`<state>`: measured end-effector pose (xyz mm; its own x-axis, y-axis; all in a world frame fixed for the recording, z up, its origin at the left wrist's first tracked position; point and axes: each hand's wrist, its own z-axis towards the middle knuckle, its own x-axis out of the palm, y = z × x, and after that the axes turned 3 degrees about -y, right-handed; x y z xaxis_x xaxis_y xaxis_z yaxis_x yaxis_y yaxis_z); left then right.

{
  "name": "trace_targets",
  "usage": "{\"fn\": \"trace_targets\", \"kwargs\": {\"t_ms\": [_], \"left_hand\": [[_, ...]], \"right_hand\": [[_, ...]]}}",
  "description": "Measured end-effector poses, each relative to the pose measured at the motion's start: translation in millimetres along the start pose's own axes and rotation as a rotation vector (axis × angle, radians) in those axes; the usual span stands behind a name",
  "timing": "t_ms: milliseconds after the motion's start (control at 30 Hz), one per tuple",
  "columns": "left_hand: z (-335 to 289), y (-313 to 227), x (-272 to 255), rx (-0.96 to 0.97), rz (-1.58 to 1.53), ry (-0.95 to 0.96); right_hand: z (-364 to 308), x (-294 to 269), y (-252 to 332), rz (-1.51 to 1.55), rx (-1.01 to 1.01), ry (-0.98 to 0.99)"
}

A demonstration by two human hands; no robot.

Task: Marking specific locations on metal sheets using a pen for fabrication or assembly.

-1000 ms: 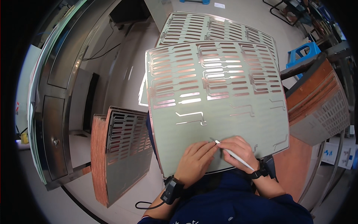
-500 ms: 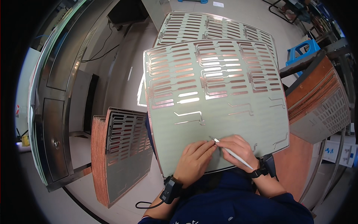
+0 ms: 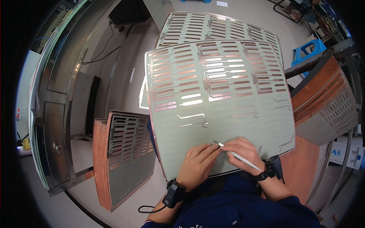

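A large pale-green circuit board panel [image 3: 216, 133] with copper traces lies in front of me, its near edge against my body. My right hand [image 3: 242, 154] is closed round a white-handled craft knife [image 3: 243, 161]. The knife slants across the lower part of the panel, its dark tip at the surface near the fingertips of my left hand. My left hand [image 3: 199, 159] lies on the panel with its fingers stretched out side by side, holding nothing. Whether the blade touches the panel is too small to tell.
Another patterned panel [image 3: 224, 26] lies behind the first. A stack of copper-edged panels [image 3: 102, 163] stands at the left, and another stack [image 3: 323, 102] leans at the right. A blue stool [image 3: 308, 51] is at the far right. A metal cabinet [image 3: 57, 136] stands at the left.
The white-handled knife has tilted very slightly, its rear end shifting a little to the right. Both hands stay in nearly the same place on the panel.
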<state>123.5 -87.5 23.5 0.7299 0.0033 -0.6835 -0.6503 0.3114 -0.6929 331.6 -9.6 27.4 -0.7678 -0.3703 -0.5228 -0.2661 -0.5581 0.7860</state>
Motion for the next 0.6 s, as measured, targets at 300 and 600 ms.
{"fn": "trace_targets", "kwargs": {"t_ms": [300,600], "left_hand": [[2.8,-0.1,0.4,0.001,-0.024,0.005],[-26.5,20.7,-32.2,-0.31,0.255,-0.258]], "right_hand": [[0.6,-1.9,0.8,-0.015,0.0,-0.005],[1.3,15.7,10.9,-0.27,-0.067,0.039]]}}
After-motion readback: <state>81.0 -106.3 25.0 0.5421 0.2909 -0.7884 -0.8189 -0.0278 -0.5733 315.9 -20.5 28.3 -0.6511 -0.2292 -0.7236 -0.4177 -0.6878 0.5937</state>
